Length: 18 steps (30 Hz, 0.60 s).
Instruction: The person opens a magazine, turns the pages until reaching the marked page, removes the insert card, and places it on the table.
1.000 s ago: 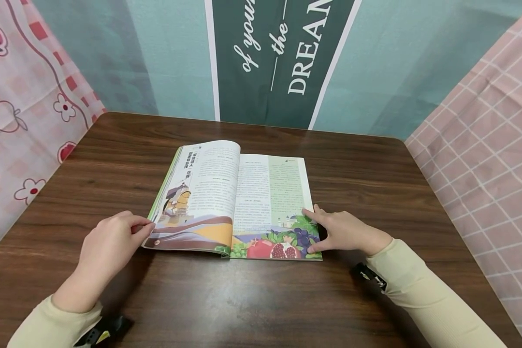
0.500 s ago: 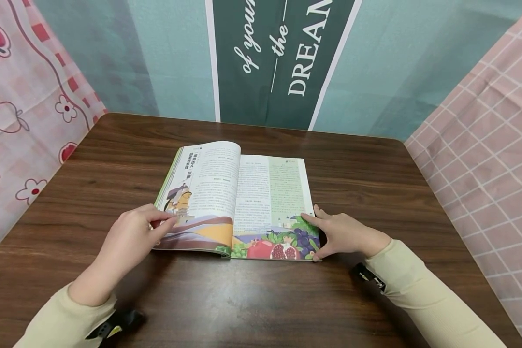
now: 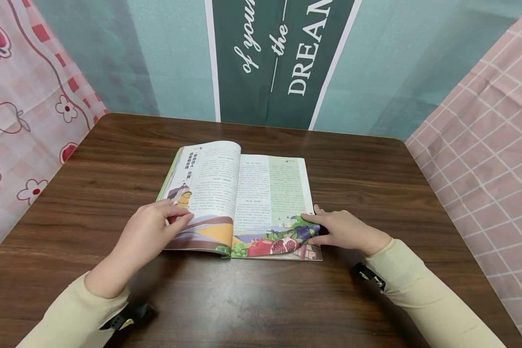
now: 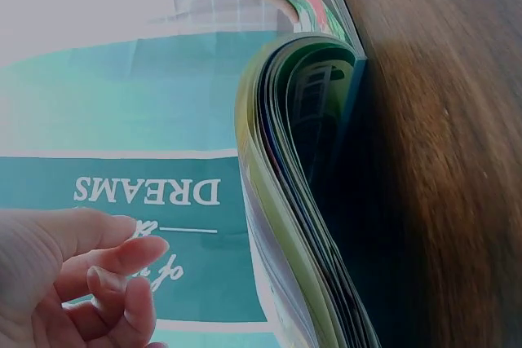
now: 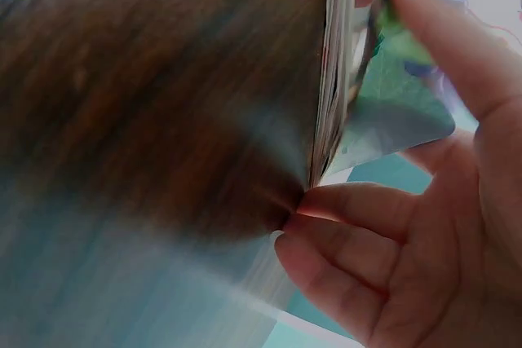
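Note:
An open magazine (image 3: 210, 186) lies on the wooden table, its left pages bulging up near the spine. My right hand (image 3: 343, 231) pinches the lower corner of the right page (image 3: 252, 181), which is curled up and shows part of the page beneath. In the right wrist view, the thumb (image 5: 465, 55) lies on the lifted page while other fingertips touch the magazine's edge (image 5: 326, 79). My left hand (image 3: 154, 224) is over the lower left page, fingers loosely curled. The left wrist view shows this hand (image 4: 90, 275) apart from the pages, holding nothing.
The brown wooden table (image 3: 252, 299) extends on all sides of the magazine. A teal cloth with a lettered dark green panel (image 3: 278, 63) hangs behind it. Patterned pink cloths stand at the left (image 3: 30, 121) and right (image 3: 487, 154). Dark straps are on both wrists.
My left hand has moved right from the magazine's left edge to over the left page. At the right hand, the lower page corner has gone from flat to lifted and curled.

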Each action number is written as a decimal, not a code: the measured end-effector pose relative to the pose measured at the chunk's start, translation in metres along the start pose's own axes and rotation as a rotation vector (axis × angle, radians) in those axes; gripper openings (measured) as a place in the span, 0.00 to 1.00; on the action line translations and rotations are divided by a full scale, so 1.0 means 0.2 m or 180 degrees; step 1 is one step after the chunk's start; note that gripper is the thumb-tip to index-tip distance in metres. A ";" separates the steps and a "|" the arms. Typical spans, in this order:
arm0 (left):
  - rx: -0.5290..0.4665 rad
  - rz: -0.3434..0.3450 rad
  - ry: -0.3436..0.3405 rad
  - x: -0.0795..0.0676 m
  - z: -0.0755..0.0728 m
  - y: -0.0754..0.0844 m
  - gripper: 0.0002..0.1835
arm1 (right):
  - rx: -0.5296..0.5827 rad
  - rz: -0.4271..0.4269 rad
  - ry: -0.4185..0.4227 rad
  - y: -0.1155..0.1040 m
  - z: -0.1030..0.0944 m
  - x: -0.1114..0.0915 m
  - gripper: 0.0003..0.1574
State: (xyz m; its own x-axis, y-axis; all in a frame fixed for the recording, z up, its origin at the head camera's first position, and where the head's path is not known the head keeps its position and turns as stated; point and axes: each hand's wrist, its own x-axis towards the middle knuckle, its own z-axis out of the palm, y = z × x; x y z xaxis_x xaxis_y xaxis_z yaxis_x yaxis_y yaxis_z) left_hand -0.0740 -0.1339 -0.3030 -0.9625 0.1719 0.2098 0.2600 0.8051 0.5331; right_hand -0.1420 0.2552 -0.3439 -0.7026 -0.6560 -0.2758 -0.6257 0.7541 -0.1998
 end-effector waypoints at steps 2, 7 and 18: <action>-0.0002 0.0049 -0.0008 0.01 0.01 0.01 0.02 | -0.0003 -0.0024 0.0056 0.01 0.00 0.00 0.29; -0.0040 0.0152 -0.0036 0.04 0.04 0.06 0.02 | -0.0014 -0.0015 0.0151 0.02 0.00 0.01 0.22; -0.0550 0.0521 -0.0165 0.23 0.28 0.33 0.12 | -0.0021 0.0092 0.0240 0.00 -0.01 0.02 0.18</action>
State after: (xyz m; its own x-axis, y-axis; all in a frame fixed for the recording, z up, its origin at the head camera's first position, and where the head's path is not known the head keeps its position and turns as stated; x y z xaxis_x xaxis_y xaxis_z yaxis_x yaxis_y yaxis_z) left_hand -0.1050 -0.0402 -0.3047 -0.9079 0.3247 0.2650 0.4180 0.6558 0.6287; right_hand -0.1456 0.2520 -0.3435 -0.7437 -0.6348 -0.2097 -0.6068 0.7726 -0.1866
